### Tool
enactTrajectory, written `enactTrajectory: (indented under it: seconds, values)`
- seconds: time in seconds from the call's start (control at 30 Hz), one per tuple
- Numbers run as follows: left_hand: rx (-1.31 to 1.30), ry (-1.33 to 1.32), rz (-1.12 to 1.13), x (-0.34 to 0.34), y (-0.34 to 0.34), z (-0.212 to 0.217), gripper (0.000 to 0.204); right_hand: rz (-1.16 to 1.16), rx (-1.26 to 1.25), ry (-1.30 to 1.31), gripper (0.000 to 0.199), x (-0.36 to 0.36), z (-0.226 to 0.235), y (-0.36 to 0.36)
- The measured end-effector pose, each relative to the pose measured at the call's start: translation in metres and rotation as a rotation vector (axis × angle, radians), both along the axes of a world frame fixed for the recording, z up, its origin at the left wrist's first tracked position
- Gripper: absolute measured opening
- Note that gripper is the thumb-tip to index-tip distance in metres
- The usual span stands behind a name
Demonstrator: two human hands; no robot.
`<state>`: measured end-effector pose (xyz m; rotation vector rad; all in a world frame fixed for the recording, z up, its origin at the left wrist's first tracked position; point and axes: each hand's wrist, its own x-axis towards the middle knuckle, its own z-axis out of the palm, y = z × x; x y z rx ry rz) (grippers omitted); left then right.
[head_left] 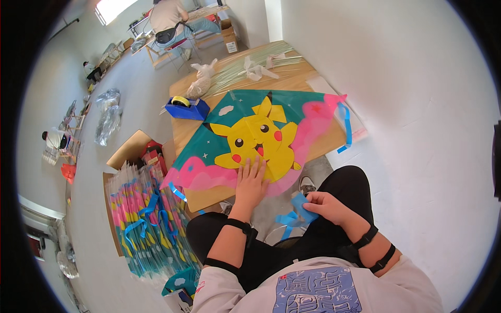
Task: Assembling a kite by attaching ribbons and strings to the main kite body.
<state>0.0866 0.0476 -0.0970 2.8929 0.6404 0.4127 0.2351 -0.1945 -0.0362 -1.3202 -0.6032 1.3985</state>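
Observation:
A kite [229,133] lies spread over the wooden table in front of me. It is dark green with pink wavy edges and a yellow cartoon figure in the middle. My left hand [251,182] rests flat on its lower edge, fingers spread over the yellow figure. Above my right thigh, my right hand [329,207] pinches a folded bundle of blue ribbon [301,204], whose loose ends hang between my knees. Another blue ribbon strip [347,128] hangs from the kite's right tip, and a short blue piece [178,194] from its left tip.
A blue tape dispenser [188,108] stands at the table's left edge. Thin pale sticks [245,68] and a white plastic bag [201,81] lie behind the kite. At my left, a cardboard box [112,214] holds many folded kites. Further back, a person [167,21] sits at another table.

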Motion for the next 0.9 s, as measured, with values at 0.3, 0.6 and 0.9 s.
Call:
enactTrajectory:
  seconds: [0.3, 0.6, 0.9]
  values:
    - [-0.272, -0.177, -0.008, 0.003, 0.019, 0.020, 0.050, 0.004, -0.155, -0.103, 0.018, -0.019, -0.028, 0.038]
    - [-0.140, -0.183, 0.159, -0.039, 0.069, 0.009, 0.037, -0.091, -0.156, -0.070, 0.019, -0.015, -0.055, 0.041]
    - [-0.131, 0.291, 0.901, -0.177, 0.249, -0.010, 0.086, -0.054, -0.188, -0.030, 0.017, -0.010, -0.067, 0.043]
